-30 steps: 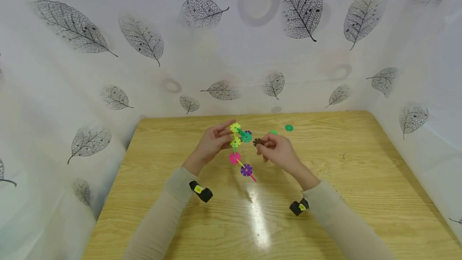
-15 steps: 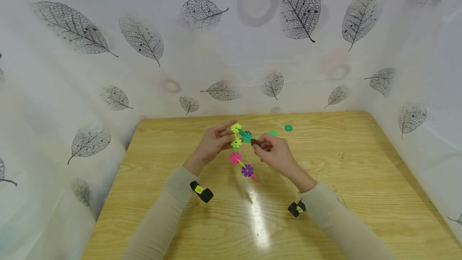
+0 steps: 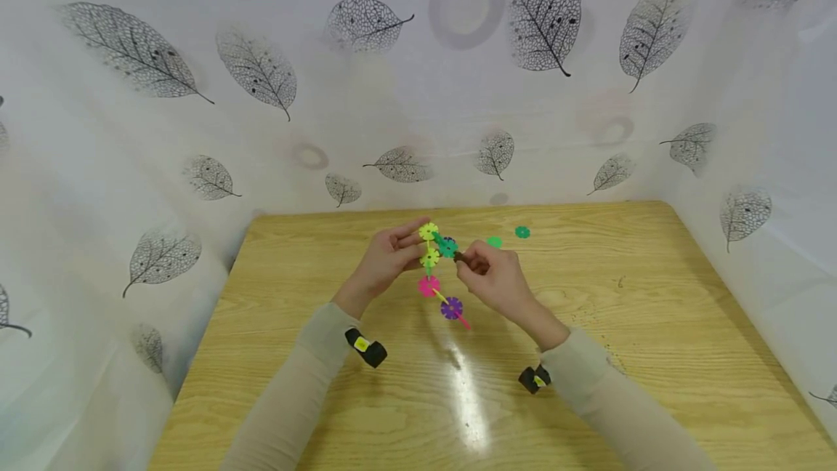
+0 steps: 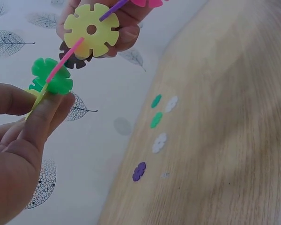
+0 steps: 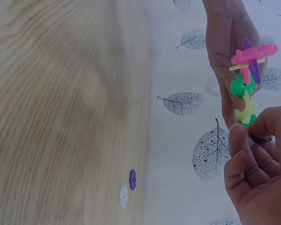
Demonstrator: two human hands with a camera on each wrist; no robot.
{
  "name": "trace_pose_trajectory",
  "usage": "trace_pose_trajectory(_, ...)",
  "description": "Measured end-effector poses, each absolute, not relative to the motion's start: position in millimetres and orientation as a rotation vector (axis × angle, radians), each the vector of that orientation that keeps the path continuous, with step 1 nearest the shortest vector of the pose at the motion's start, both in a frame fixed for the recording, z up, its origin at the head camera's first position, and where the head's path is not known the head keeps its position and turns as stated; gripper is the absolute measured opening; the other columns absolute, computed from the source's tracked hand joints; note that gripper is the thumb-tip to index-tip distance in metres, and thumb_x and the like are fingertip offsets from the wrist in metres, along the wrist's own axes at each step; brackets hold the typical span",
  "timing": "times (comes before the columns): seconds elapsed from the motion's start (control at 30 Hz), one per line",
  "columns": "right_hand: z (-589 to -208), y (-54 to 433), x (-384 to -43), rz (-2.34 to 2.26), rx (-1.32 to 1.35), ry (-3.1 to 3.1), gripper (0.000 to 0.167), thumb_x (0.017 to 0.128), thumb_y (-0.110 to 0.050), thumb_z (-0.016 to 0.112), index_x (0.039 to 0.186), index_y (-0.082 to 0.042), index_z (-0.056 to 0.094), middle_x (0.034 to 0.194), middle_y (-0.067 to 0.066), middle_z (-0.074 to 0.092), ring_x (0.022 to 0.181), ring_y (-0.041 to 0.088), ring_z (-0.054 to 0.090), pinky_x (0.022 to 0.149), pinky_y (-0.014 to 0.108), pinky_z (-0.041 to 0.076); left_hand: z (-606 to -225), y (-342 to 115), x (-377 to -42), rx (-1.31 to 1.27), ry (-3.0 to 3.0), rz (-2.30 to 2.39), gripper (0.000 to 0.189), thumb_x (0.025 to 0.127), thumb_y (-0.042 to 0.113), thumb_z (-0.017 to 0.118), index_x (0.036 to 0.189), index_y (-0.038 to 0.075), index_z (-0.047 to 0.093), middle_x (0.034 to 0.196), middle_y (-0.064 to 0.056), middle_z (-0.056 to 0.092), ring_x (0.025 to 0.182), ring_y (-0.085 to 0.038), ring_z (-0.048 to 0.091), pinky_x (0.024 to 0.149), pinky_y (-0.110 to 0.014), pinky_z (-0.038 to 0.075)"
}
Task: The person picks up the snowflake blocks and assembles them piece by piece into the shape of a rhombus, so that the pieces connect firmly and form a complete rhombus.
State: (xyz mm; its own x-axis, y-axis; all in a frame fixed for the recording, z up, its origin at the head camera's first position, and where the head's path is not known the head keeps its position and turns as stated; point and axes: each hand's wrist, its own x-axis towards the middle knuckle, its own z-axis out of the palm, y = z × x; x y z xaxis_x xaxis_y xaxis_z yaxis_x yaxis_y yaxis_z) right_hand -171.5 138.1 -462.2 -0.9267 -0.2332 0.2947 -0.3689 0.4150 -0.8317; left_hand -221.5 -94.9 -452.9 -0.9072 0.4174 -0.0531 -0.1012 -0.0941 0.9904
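Note:
My left hand (image 3: 386, 260) pinches a chain of slotted plastic snowflake discs held up above the table. In the head view the chain shows yellow discs (image 3: 428, 232), a teal disc (image 3: 448, 247), a pink disc (image 3: 429, 286) and a low purple disc (image 3: 451, 308). In the left wrist view, thumb and finger grip a yellowish disc right beside a green disc (image 4: 54, 75). With thumb and fingertips my right hand (image 3: 500, 278) pinches a dark brown disc (image 3: 460, 257), its edge right at the teal disc. The right fingers partly hide the brown disc.
Loose discs lie toward the far side of the wooden table (image 3: 588, 384): a teal disc (image 3: 522, 232) and a bright green disc (image 3: 494, 242). White discs (image 4: 159, 143) and a purple disc (image 4: 139, 171) also show in the left wrist view. A leaf-print curtain (image 3: 405, 107) stands behind.
My right hand has moved left, bringing the brown disc from apart up to the teal disc on the chain. The left hand has stayed nearly still; the chain's lower end shifted slightly right.

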Motion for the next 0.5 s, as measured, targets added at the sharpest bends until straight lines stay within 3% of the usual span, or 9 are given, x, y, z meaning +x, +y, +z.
trace_pose_trajectory(0.17,-462.4,136.2,-170.2,1.521,0.540,-2.502,0.007,0.095,-0.004,0.069,0.089,-0.007,0.070,0.076,0.010,0.076,0.057,0.005,0.064,0.047,0.022,0.053,-455.0,-94.0,-221.6,0.347,1.876,2.044,0.053,0.103,-0.001,0.061,0.155,0.004,0.051,0.112,-0.009,0.077,0.086,-0.002,0.073,0.085,-0.024,0.065)
trace_pose_trajectory(0.27,-462.2,135.6,-169.5,1.512,0.535,-2.491,0.008,0.094,-0.002,0.069,0.088,-0.008,0.070,0.074,0.010,0.075,0.055,0.005,0.062,0.045,0.020,0.050,-455.6,-93.3,-221.9,0.354,1.907,2.019,0.054,0.103,0.000,0.061,0.155,0.006,0.051,0.126,-0.016,0.075,0.089,-0.002,0.073,0.088,-0.026,0.065)
trace_pose_trajectory(0.4,-460.2,135.6,-168.7,1.502,0.522,-2.485,0.009,0.094,-0.001,0.068,0.087,-0.008,0.070,0.072,0.010,0.074,0.054,0.005,0.060,0.044,0.020,0.047,-455.5,-92.8,-221.6,0.386,1.923,2.002,0.055,0.104,0.001,0.061,0.157,0.006,0.049,0.146,-0.026,0.060,0.094,-0.002,0.075,0.092,-0.032,0.065)
trace_pose_trajectory(0.5,-460.1,135.6,-169.2,1.481,0.520,-2.485,0.010,0.094,-0.003,0.068,0.087,-0.009,0.070,0.071,0.007,0.073,0.054,0.006,0.057,0.045,0.020,0.046,-455.1,-92.6,-220.8,0.404,1.921,2.000,0.055,0.104,0.000,0.060,0.157,0.005,0.047,0.147,-0.027,0.058,0.094,-0.001,0.074,0.093,-0.034,0.065)
